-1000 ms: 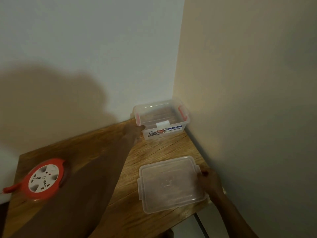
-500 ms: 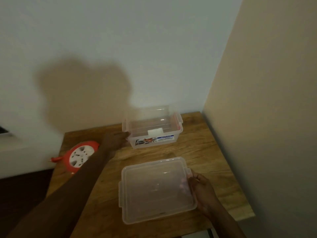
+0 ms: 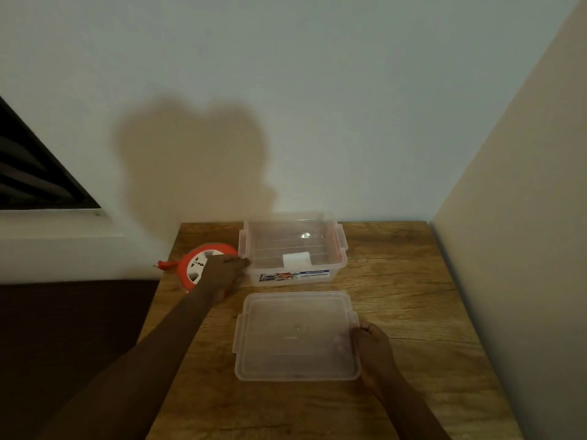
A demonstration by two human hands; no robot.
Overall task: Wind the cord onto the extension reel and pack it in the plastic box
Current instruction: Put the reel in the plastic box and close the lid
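Observation:
A clear plastic box [image 3: 336,268] with reddish side clips stands open at the back of the wooden table [image 3: 413,281]. Its clear lid [image 3: 295,336] lies flat in front of it. My right hand [image 3: 371,347] grips the lid's right edge, fingers curled round it. An orange extension reel [image 3: 190,265] with a white socket face and a red plug end lies left of the box. My left hand [image 3: 227,271] lies over the reel's right side, fingertips close to the box's left corner. Whether it grips the reel cannot be told.
White wall runs behind the table and a beige wall stands along its right side. A dark window opening [image 3: 35,173] shows at the upper left. A dark surface [image 3: 70,328] lies left of the table.
The view has swung left and down. My left hand has drawn back from the box's left corner onto the reel. My right hand keeps hold of the lid.

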